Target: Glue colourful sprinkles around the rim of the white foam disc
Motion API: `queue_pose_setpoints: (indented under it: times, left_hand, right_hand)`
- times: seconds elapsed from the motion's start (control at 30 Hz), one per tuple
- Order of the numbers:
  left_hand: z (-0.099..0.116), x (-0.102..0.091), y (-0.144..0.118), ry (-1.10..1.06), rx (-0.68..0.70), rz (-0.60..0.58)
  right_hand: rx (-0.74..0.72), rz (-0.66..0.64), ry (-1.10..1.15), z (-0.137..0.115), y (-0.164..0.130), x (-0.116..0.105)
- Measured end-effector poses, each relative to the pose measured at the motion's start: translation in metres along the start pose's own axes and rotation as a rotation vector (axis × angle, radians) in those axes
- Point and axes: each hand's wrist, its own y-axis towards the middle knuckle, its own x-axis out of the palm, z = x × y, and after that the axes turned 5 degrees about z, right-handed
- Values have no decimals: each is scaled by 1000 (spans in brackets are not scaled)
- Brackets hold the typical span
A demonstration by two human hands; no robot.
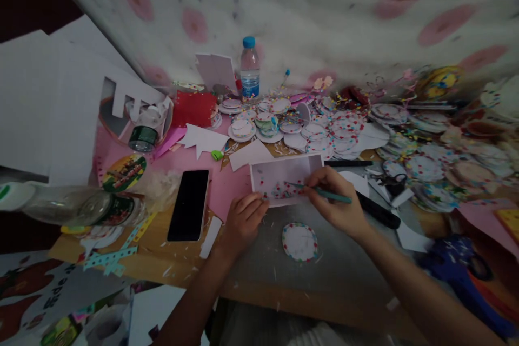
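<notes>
My right hand (336, 197) pinches a slim teal pen-like tool (330, 195), its dark thin tip reaching down into a shallow white box (286, 161). Whether the tool is a pen or tweezers I cannot tell. Small red and green pieces (281, 191) lie scattered on the box floor. At the box's front left corner, my left hand (245, 221) grips the rim with its fingertips. Just in front of the box, a round white paper disc (300, 241) edged with coloured dots lies flat on a grey mat (259, 265).
Piles of dotted discs (344, 130) line the back and right. A phone (188, 205) lies left of my left hand, near a tipped plastic bottle (81, 204). An upright water bottle (250, 70) stands behind. Right are a black cutter (377, 210) and blue-handled object (458, 265).
</notes>
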Motion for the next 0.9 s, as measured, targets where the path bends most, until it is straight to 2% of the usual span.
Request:
queue_pose_setpoints:
  times: [0.17, 0.33, 0.5, 0.63, 0.77, 0.9]
  left_hand:
    - [-8, 2, 9, -63, -73, -6]
    - [-5, -3, 26, -158, -208, 0]
    - [37, -24, 29, -336, -491, 157]
    - [79, -37, 21, -615, -723, 121]
    - [109, -37, 16, -723, -777, 33]
    - [126, -35, 22, -776, -776, -53]
  right_hand:
    - [210, 182, 284, -6, -4, -8]
    - [266, 264, 461, -19, -26, -19]
    - [285, 297, 499, -33, -63, -34]
    - [340, 331, 498, -38, -92, -39]
    - [355, 317, 499, -42, -116, -40]
    - [370, 285, 500, -49, -130, -38]
